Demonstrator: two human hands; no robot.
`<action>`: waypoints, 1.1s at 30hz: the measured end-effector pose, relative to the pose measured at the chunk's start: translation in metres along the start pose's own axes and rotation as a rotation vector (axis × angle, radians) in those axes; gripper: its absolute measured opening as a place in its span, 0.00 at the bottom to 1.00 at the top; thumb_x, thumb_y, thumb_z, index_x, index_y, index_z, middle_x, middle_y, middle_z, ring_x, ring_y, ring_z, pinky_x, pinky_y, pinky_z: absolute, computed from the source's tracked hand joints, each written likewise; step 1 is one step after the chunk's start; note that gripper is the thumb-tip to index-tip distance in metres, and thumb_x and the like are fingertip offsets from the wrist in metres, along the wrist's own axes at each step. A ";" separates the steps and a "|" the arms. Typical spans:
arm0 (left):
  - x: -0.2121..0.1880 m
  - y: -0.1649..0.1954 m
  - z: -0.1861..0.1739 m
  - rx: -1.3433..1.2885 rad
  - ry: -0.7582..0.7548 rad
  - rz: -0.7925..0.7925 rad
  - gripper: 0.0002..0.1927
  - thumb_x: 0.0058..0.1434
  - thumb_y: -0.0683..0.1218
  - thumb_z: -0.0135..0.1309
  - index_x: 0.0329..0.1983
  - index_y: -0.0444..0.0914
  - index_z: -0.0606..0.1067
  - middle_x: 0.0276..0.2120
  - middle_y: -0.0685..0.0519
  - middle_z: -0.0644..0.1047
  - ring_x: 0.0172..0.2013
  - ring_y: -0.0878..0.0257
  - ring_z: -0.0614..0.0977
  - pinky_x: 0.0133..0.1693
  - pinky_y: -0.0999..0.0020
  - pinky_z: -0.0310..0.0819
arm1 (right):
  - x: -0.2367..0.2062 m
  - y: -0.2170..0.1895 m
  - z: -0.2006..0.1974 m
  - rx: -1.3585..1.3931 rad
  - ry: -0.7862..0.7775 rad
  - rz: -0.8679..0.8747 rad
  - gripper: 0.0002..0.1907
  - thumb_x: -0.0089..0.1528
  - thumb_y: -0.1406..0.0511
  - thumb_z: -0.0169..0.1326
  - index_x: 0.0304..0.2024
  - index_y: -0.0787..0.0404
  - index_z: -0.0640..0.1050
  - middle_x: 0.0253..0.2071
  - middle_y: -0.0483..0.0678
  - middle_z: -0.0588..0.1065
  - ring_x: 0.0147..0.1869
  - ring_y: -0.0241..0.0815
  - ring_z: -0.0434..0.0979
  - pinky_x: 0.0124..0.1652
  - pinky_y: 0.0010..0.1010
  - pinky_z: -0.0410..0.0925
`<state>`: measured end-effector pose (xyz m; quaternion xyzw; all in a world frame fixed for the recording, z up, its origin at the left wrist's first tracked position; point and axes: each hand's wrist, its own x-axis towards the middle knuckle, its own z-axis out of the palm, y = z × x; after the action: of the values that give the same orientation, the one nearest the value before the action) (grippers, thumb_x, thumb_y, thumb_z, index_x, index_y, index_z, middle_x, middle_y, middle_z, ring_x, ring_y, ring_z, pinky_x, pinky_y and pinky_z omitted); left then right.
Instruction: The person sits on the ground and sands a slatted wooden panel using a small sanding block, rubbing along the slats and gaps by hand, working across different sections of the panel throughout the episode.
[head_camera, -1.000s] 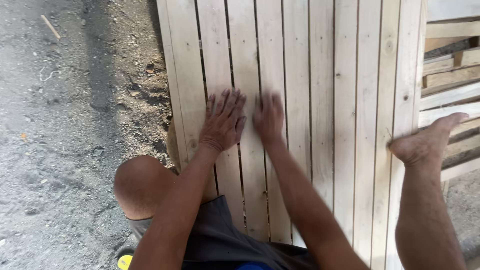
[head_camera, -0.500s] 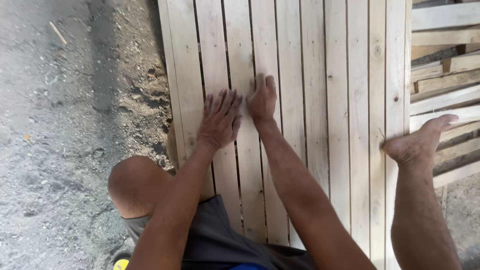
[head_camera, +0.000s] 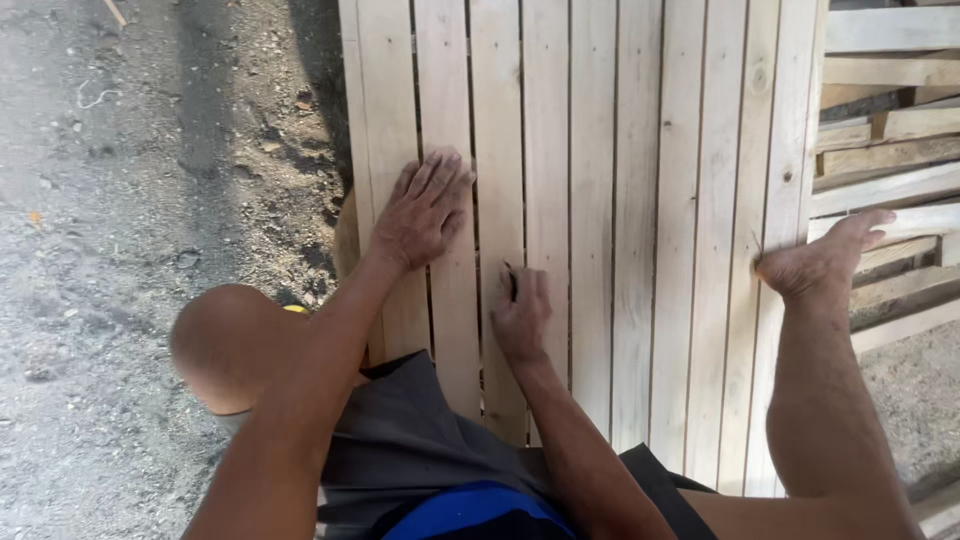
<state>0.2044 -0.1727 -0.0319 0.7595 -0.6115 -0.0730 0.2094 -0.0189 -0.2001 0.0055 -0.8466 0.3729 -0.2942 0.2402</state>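
Here a panel of pale wooden slats (head_camera: 640, 200) lies flat on the gritty ground (head_camera: 150, 200), its long boards running away from the person, narrow dark gaps between them. The wood is light and raw, with a few small knots, and nail heads show near the far end.

The left hand (head_camera: 422, 212) rests palm down on the slats near the panel's left edge, its fingers spread and pressed flat across two boards. The right hand (head_camera: 520, 312) lies nearer the body on the next boards, fingers drawn together; something small and dark shows at its fingertips over a gap, but whether the hand pinches it cannot be told.

A bare right foot (head_camera: 820, 262) is planted on the panel's right edge, toes reaching toward a stack of more boards (head_camera: 880, 130) just beside it. The left knee (head_camera: 232, 345) hangs over the ground beside the panel.

The panel's far end is cut off by the top of the view, and its near end is hidden under the grey shorts (head_camera: 400, 450) and forearms. A bit of yellow (head_camera: 295, 309) peeks out behind the knee, too little to identify.
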 end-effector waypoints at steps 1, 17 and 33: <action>-0.005 -0.004 -0.004 0.041 -0.032 0.025 0.32 0.72 0.57 0.38 0.77 0.44 0.56 0.76 0.48 0.54 0.75 0.52 0.52 0.72 0.49 0.37 | 0.005 -0.005 0.010 0.034 0.002 -0.045 0.06 0.66 0.69 0.54 0.43 0.67 0.75 0.38 0.59 0.71 0.38 0.59 0.73 0.36 0.46 0.69; -0.014 -0.005 -0.009 -0.007 0.044 -0.144 0.32 0.72 0.55 0.39 0.76 0.37 0.59 0.75 0.46 0.59 0.75 0.55 0.56 0.74 0.52 0.38 | 0.114 -0.021 0.081 -0.044 -0.016 -0.060 0.05 0.68 0.70 0.52 0.37 0.65 0.72 0.34 0.58 0.69 0.36 0.60 0.71 0.35 0.48 0.67; -0.016 -0.004 -0.007 -0.014 0.061 -0.132 0.34 0.70 0.54 0.41 0.77 0.39 0.57 0.76 0.49 0.57 0.75 0.56 0.55 0.75 0.52 0.38 | 0.257 -0.006 0.138 -0.162 0.041 -0.179 0.06 0.68 0.68 0.53 0.40 0.66 0.72 0.38 0.61 0.70 0.38 0.62 0.72 0.37 0.51 0.67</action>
<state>0.2073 -0.1549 -0.0293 0.7987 -0.5527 -0.0678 0.2281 0.2184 -0.3692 -0.0066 -0.8869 0.3231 -0.3008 0.1362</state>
